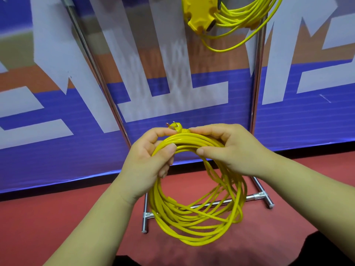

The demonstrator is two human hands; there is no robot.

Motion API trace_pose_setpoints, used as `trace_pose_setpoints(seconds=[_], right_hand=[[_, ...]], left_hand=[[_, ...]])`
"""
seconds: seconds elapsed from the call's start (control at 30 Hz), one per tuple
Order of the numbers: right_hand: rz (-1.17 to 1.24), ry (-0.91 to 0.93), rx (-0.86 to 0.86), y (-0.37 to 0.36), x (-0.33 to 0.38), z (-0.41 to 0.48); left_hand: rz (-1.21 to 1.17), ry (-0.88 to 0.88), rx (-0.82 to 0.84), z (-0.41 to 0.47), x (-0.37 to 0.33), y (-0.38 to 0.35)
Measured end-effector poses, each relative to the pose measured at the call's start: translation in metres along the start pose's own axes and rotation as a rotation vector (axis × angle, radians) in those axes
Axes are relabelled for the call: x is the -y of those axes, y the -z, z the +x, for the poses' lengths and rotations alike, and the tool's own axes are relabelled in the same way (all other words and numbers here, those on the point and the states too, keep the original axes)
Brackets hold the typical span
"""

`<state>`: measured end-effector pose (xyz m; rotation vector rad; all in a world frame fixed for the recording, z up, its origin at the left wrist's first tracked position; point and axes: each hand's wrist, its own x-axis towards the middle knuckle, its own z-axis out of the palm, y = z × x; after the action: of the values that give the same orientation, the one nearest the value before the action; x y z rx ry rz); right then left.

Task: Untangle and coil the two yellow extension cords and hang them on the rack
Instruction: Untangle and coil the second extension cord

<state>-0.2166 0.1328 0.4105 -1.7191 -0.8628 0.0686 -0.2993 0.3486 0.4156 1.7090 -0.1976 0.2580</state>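
Nearest, two bare forearms reaching forward from the lower edge. Left hand (148,160) curled round the top of the second cord coil (161,200), thumb pressed on the strands. Right hand (230,150) curled over the same bundle just beside it, fingertips close to the plug (175,127). Plug sticking up at the far side of the grip, prongs bare. Coil hanging in the air below both hands, in front of the base bar (249,197) of the rack (99,75). Lower loops loose and uneven, crossing one another on the right.

Far and upper right: other yellow cord (236,18), coiled and hung near the right post (257,73), with its socket block (197,18). Support for it not clear at the upper edge. Behind the rack, blue and white banner (57,150); below it, red floor (38,217).

Probably the last of the coiling, with the plug end being secured. Hanging not yet done.

Possible trouble from here:
- Loose lower loops sliding out of the bundle, from a relaxed grip during the lift.
- Plug end unwinding, if not tucked firmly.
- Dangling loops catching on the base bar or the right post on the way up.
- Hung cord knocked down by a swing of the new coil.
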Motion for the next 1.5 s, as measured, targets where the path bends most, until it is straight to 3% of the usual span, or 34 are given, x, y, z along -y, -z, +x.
trace_pose_setpoints(seconds=[0.4,0.63,0.77,0.93,1.2,1.5], right_hand=[[-0.011,-0.016,0.189,0.006,0.008,-0.004],[0.182,-0.046,0.191,0.005,0.007,-0.003],[0.15,-0.109,0.278,0.01,0.002,-0.003],[0.293,-0.163,0.381,0.013,0.009,-0.001],[0.509,-0.172,0.386,0.031,0.013,-0.001],[0.199,-0.09,0.093,0.029,0.01,-0.004]], left_hand=[[0.043,0.01,0.104,-0.001,-0.008,0.006],[-0.095,-0.047,0.044,-0.001,-0.013,0.009],[-0.201,-0.096,0.001,-0.001,-0.018,0.016],[-0.241,-0.101,-0.07,-0.001,-0.016,0.018],[-0.309,-0.044,-0.143,0.002,-0.008,0.023],[-0.158,0.106,-0.042,0.0,0.017,0.013]])
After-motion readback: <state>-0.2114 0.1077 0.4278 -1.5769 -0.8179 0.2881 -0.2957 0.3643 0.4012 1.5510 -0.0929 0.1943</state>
